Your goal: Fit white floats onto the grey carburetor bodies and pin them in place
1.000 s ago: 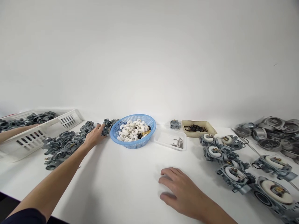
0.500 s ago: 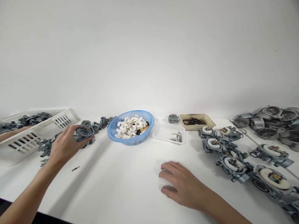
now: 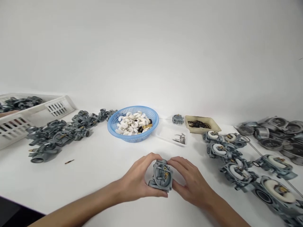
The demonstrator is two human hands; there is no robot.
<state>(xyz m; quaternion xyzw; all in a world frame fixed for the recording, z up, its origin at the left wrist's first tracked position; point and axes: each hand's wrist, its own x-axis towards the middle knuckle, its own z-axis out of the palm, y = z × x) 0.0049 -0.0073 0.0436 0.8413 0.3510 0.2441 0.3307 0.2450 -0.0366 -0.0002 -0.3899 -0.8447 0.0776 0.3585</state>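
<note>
Between my two hands, low over the white table, is a grey metal carburetor body [image 3: 163,176]. Its open chamber faces up, with brass jets showing inside. My left hand [image 3: 139,179] grips it from the left, thumb along the near side and fingers over the far side. On its right edge, the fingers and thumb of my right hand [image 3: 189,179] close in around it. Further off stands a blue basket [image 3: 111,130] of white, crescent-shaped floats [image 3: 133,121], a few of them yellowish or black. A clear tray [image 3: 163,134] of small metal pins [image 3: 180,138] is beside it.
Several carburetor bodies [image 3: 62,137] lie at left by a white crate [image 3: 33,115], where another person's hand [image 3: 8,113] shows. A small brass-tipped piece [image 3: 69,161] lies nearby. At right are carburetors with floats [image 3: 239,173], metal bowls [image 3: 271,143] and a beige tray [image 3: 216,128] of black rings.
My left hand has carried the carburetor body from the left pile to the middle front. My right hand, earlier resting with nothing in it, now holds its right side.
</note>
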